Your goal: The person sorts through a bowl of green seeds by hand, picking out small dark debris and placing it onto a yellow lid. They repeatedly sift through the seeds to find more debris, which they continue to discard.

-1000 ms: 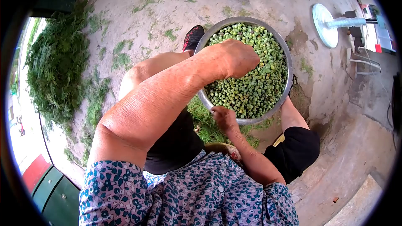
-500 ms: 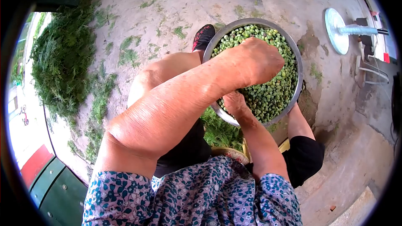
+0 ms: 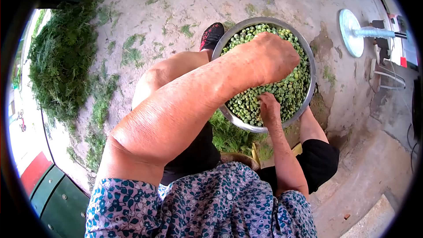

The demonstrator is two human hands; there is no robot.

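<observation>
A round metal basin full of small green round pods or berries rests on my lap, between my knees. Over its upper part is my left hand, back upward; its fingers point down and are hidden behind the hand. Lower in the basin my right hand has its fingers bent together at the surface of the green pile. Whatever it may hold is too small to make out.
A heap of feathery green plants lies on the concrete floor at the left, with scattered sprigs beside it. More greenery is below the basin. A round pale stand base is at the upper right.
My right hand has moved to the right and slightly up across the pods, away from my left forearm. My left hand has shifted slightly upward.
</observation>
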